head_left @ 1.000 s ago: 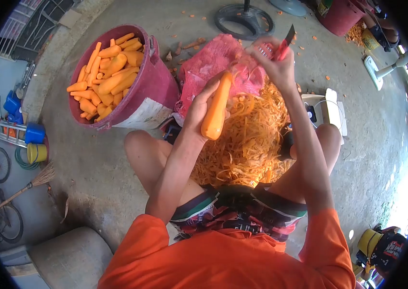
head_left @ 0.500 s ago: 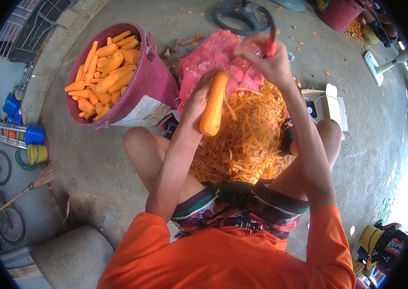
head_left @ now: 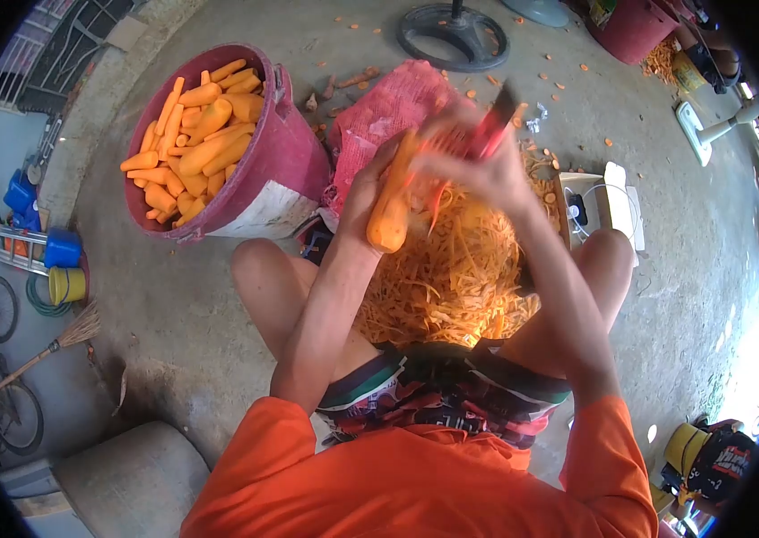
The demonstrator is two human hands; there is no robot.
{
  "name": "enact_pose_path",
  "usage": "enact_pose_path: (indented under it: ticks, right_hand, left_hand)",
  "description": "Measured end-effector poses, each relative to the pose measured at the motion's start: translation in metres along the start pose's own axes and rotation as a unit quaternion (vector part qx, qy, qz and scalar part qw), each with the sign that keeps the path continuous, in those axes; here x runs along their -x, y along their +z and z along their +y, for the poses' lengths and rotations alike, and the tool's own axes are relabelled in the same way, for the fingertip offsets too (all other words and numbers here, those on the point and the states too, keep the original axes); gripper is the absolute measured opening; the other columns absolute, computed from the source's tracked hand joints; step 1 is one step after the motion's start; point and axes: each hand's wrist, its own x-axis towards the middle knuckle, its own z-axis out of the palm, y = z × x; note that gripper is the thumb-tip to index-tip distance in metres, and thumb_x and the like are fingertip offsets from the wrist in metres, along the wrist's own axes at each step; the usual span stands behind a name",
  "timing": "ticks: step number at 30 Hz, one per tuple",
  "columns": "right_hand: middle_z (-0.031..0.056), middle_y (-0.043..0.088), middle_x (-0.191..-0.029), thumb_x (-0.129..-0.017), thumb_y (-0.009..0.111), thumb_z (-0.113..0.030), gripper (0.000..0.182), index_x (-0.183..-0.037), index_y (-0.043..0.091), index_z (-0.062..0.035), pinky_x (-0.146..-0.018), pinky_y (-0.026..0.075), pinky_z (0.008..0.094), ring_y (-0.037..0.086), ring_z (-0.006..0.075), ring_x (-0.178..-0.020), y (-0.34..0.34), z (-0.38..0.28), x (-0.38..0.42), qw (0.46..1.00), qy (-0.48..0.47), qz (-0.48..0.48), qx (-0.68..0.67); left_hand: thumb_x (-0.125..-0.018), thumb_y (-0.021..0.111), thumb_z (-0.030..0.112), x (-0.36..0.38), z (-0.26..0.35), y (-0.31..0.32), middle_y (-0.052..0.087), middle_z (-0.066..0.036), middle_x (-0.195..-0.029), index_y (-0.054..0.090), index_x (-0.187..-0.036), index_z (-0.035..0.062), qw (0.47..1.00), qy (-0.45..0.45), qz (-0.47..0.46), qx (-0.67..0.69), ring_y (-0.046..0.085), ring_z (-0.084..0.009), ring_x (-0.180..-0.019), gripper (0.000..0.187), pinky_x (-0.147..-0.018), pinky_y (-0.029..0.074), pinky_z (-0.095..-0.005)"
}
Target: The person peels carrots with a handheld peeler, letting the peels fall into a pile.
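My left hand [head_left: 368, 191] is wrapped round a peeled orange carrot [head_left: 389, 221], whose thick end points toward me. Against the carrot's far side is my right hand [head_left: 487, 175], smeared by motion. It is closed on a red peeler [head_left: 489, 134], with a dark end sticking up past the fingers; the blade is too blurred to make out. Thin peel hangs beside the carrot. Under both hands, between my legs, lies a big heap of carrot peelings [head_left: 442, 287]. A pink mesh sack [head_left: 388, 99] lies just beyond the hands.
To my left stands a maroon tub [head_left: 285, 152] full of peeled carrots [head_left: 209, 134]. An open box [head_left: 608, 202] with a cable sits by my right knee. Farther off are a round black stand base [head_left: 451, 36], scattered carrot bits, and another person's leg [head_left: 706, 58] near a second tub [head_left: 626, 31].
My right hand has come down and toward the carrot with the peeler, from above the sack. The carrot in my left hand has shifted slightly left and tilted a little.
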Motion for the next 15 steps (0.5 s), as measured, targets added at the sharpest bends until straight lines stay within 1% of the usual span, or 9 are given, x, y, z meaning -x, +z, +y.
enact_pose_path:
  ticks: [2, 4, 5, 6, 9, 10, 12, 13, 15]
  right_hand:
    - [0.0061, 0.073, -0.093, -0.082, 0.085, -0.011, 0.019, -0.092, 0.071, -0.0018, -0.072, 0.056, 0.0288, 0.07, 0.0138, -0.083, 0.014, -0.025, 0.005, 0.978, -0.148, -0.096, 0.111]
    - [0.0056, 0.073, -0.093, -0.081, 0.086, -0.01, 0.02, -0.092, 0.071, -0.0015, -0.074, 0.056, 0.0298, 0.07, 0.0148, -0.083, 0.0, 0.012, -0.002, 0.982, -0.128, -0.072, 0.119]
    - [0.0051, 0.074, -0.093, -0.081, 0.086, -0.01, 0.02, -0.091, 0.071, -0.0007, -0.075, 0.056, 0.0305, 0.07, 0.0146, -0.084, -0.015, 0.026, -0.012, 0.999, -0.032, 0.006, 0.035]
    - [0.0046, 0.074, -0.092, -0.08, 0.086, -0.009, 0.02, -0.09, 0.071, 0.0, -0.076, 0.056, 0.0312, 0.07, 0.0144, -0.084, -0.023, 0.032, -0.015, 0.993, 0.064, 0.082, -0.049]
    - [0.0043, 0.074, -0.092, -0.081, 0.086, -0.008, 0.02, -0.091, 0.071, 0.0013, -0.079, 0.056, 0.0313, 0.069, 0.0134, -0.085, -0.024, 0.026, -0.015, 0.995, 0.069, 0.059, -0.032]
    - [0.0043, 0.074, -0.092, -0.081, 0.086, -0.008, 0.02, -0.091, 0.071, 0.0013, -0.079, 0.056, 0.0313, 0.069, 0.0134, -0.085, -0.015, 0.016, -0.008, 0.995, 0.07, 0.057, -0.031]
    - [0.0042, 0.074, -0.092, -0.082, 0.085, -0.008, 0.02, -0.094, 0.071, 0.0009, -0.079, 0.056, 0.0303, 0.069, 0.0121, -0.086, 0.008, -0.01, 0.0, 0.986, -0.098, -0.093, 0.096]
    - [0.0042, 0.074, -0.092, -0.082, 0.085, -0.008, 0.02, -0.094, 0.071, 0.0009, -0.079, 0.056, 0.0303, 0.069, 0.0121, -0.086, 0.014, -0.011, 0.001, 0.987, -0.096, -0.091, 0.096]
    - [0.0039, 0.073, -0.092, -0.08, 0.087, -0.009, 0.022, -0.094, 0.072, -0.0006, -0.079, 0.054, 0.0289, 0.068, 0.0123, -0.086, 0.023, -0.012, 0.003, 0.988, -0.075, -0.12, 0.063]
  left_hand:
    - [-0.104, 0.058, 0.031, 0.001, 0.003, 0.003, 0.068, -0.002, -0.108, 0.061, -0.13, 0.0167, 0.996, 0.025, 0.08, -0.039, 0.067, -0.0103, -0.076, 0.03, -0.053, 0.055, -0.025]
    - [-0.103, 0.059, 0.032, 0.004, 0.003, -0.033, 0.068, -0.001, -0.107, 0.061, -0.13, 0.0158, 0.995, -0.008, -0.069, -0.065, 0.067, -0.0089, -0.075, 0.032, -0.051, 0.054, -0.024]
    - [-0.108, 0.048, 0.032, -0.008, -0.001, -0.047, 0.068, -0.012, -0.099, 0.058, -0.134, 0.0166, 0.997, -0.028, -0.066, 0.032, 0.067, -0.0177, -0.08, 0.032, -0.055, 0.057, -0.0294]
    - [-0.108, 0.048, 0.032, -0.007, -0.003, -0.048, 0.068, -0.012, -0.099, 0.058, -0.134, 0.0166, 0.997, -0.026, -0.067, 0.035, 0.067, -0.0177, -0.08, 0.032, -0.055, 0.057, -0.0294]
    - [-0.107, 0.049, 0.034, -0.009, 0.004, -0.046, 0.067, -0.011, -0.101, 0.058, -0.134, 0.0184, 0.999, -0.018, -0.039, -0.028, 0.068, -0.0178, -0.084, 0.032, -0.054, 0.057, -0.0305]
    - [-0.106, 0.052, 0.033, -0.01, 0.002, -0.045, 0.066, -0.01, -0.107, 0.057, -0.136, 0.0151, 0.997, 0.018, -0.034, -0.068, 0.066, -0.0178, -0.093, 0.035, -0.065, 0.057, -0.0311]
    - [-0.103, 0.056, 0.032, -0.017, -0.002, -0.04, 0.064, -0.008, -0.121, 0.054, -0.138, 0.0086, 0.984, 0.091, -0.029, -0.149, 0.064, -0.0179, -0.111, 0.042, -0.088, 0.057, -0.0322]
    - [-0.102, 0.057, 0.031, -0.02, 0.002, -0.036, 0.06, -0.008, -0.131, 0.052, -0.139, 0.0041, 0.974, 0.077, -0.102, -0.185, 0.061, -0.0173, -0.12, 0.046, -0.098, 0.053, -0.0291]
    - [-0.102, 0.057, 0.031, -0.009, -0.004, -0.031, 0.06, -0.008, -0.131, 0.052, -0.14, 0.0053, 0.975, 0.087, -0.079, -0.187, 0.06, -0.0174, -0.121, 0.046, -0.099, 0.052, -0.0298]
